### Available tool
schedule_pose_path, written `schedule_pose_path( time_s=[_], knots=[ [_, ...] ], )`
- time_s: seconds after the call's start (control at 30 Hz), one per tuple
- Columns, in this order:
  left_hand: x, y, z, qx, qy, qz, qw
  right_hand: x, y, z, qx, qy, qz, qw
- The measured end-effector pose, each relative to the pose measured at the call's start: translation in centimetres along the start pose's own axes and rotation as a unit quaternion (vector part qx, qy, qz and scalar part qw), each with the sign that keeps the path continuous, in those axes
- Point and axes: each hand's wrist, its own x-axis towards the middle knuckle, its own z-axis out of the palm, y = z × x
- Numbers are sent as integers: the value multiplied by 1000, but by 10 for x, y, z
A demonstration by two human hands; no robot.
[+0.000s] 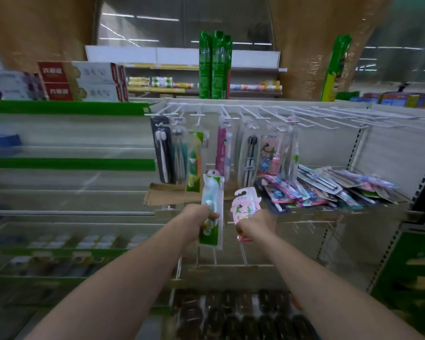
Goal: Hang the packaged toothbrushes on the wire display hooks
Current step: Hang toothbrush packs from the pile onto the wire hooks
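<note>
I see a shop aisle with pale shelves and green strips. My left hand (201,217) grips a green toothbrush pack (211,209), held upright. My right hand (258,223) grips a pink toothbrush pack (245,204) just beside it. Both packs are below the white wire hooks (268,114). Some packs already hang (221,153) on the hooks on the left. The hooks on the right are bare. A pile of loose packs (329,187) lies on the shelf (317,212) to the right. Toothpaste boxes (81,82) sit on top.
</note>
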Motion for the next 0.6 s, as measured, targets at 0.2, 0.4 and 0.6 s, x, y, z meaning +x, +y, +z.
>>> schedule_pose_path(
  time_s=[0.2,0.4,0.6],
  knots=[
    [0,12,-47,-34,13,129,991,-28,-33,24,8,28,-41,999],
    [5,31,-68,-18,28,210,977,-12,-50,48,-1,73,-91,993],
    [17,50,-62,-32,40,233,971,24,-64,53,-17,97,-138,986]
  ],
)
